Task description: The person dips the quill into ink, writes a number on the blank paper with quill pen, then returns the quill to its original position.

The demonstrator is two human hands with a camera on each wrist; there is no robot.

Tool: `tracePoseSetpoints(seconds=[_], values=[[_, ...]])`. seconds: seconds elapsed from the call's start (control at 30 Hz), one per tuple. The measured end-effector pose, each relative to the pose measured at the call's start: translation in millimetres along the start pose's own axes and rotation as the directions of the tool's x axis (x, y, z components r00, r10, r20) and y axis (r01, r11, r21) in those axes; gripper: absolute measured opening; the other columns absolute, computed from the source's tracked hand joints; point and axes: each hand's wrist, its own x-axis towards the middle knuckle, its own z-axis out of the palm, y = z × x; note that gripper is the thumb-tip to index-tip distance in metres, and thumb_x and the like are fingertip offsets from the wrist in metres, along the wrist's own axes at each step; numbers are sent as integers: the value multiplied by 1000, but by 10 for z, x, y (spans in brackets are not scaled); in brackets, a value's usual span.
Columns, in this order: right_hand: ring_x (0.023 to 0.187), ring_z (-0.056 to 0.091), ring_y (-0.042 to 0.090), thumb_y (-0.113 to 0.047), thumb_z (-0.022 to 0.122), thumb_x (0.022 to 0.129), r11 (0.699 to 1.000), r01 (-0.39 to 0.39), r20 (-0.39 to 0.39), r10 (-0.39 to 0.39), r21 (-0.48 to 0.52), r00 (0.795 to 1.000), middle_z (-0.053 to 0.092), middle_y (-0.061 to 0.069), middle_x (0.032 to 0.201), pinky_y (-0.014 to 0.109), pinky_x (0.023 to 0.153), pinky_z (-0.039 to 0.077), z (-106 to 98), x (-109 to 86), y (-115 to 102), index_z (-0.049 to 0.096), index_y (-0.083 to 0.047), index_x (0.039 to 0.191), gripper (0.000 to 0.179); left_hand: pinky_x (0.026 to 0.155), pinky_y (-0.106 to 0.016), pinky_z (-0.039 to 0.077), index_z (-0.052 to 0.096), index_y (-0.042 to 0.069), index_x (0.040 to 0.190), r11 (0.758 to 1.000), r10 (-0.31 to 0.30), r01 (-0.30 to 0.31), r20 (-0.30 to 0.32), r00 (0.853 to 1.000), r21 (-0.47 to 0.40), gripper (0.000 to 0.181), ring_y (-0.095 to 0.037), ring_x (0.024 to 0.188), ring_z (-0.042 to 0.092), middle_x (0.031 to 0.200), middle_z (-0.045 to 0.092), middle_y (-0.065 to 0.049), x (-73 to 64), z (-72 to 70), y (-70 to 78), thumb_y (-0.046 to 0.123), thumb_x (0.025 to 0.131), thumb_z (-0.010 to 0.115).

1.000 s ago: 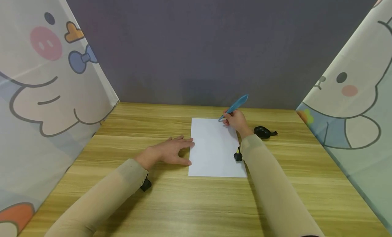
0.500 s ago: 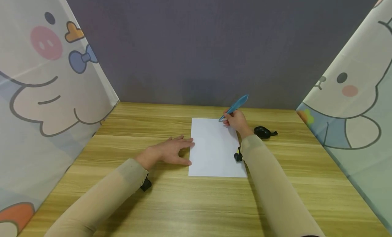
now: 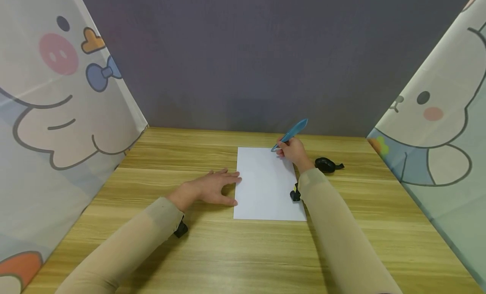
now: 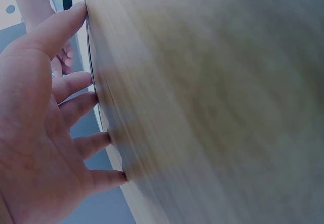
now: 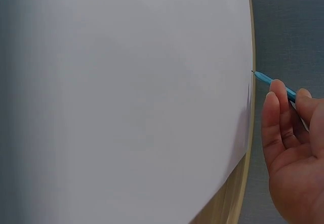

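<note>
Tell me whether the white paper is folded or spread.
Spread: in the head view, the white paper lies flat on the wooden table, and no fold shows.

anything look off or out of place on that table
Nothing stands out: the white paper lies flat, no spill or tear visible; the left hand touches its edge, the right hand holds a blue pen.

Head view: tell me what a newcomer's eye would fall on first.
Most likely the white paper near the middle of the wooden table, then the blue pen pinched in the right hand near the paper's far edge. The pink cartoon snout on the left panel would probably draw the eye too.
</note>
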Motion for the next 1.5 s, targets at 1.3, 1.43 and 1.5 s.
tracePoseSetpoints(seconds=[1.3,1.43,1.5], values=[[77,74,15,-18,58,115,999,46,60,-44,-24,997,77,29,118,24,70,63,12,-28,-50,68,3,135,30,132,-78,15,42,19,171,1000,8,-8,-14,1000,-13,87,-44,171,16,183,28,-1,-6,-3,7,60,100,73],[76,74,15,-17,58,115,998,64,66,-63,-23,996,78,29,117,24,69,62,32,-22,-55,68,4,134,30,130,-80,17,42,18,171,1000,18,-19,-19,1000,-8,88,-46,170,18,183,29,-3,1,-4,0,61,100,72],[76,74,14,-16,58,115,997,76,74,-74,-25,995,78,29,117,24,69,62,42,-24,-63,68,4,135,30,131,-79,16,42,18,171,1000,16,-16,-16,1000,-8,88,-45,170,17,183,28,-2,6,0,-7,61,100,72]])
